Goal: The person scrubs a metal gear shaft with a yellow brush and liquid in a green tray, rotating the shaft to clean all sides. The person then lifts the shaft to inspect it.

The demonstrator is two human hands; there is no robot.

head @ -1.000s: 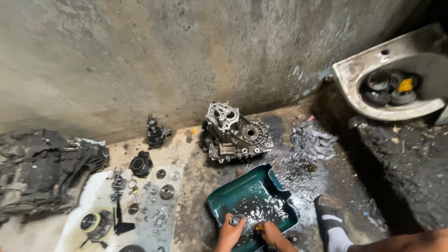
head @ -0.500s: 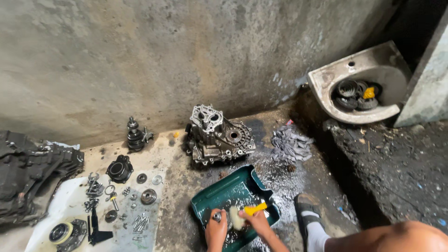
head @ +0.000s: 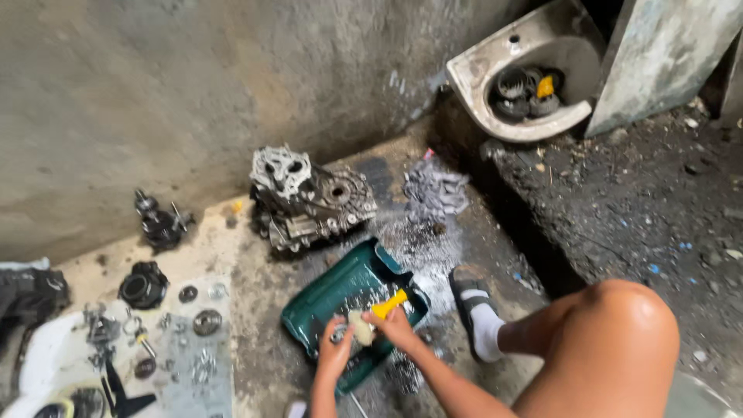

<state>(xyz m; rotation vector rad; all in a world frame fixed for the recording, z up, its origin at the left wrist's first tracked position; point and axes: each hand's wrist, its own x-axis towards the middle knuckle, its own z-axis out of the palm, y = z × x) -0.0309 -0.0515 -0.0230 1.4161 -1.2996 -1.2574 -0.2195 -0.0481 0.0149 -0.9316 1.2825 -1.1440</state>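
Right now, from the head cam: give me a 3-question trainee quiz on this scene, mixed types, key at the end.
1. True or false: both hands work over the green tray.
2. Multiple choice: the right hand holds a brush with a handle that is A) red, B) yellow, C) black.
3. Short answer: what stands on the floor just beyond the tray, near the wall?

Key:
1. True. The left hand and the right hand are both over the tray.
2. B. The yellow-handled brush has pale bristles pointing toward the left hand.
3. A grey metal engine casing.
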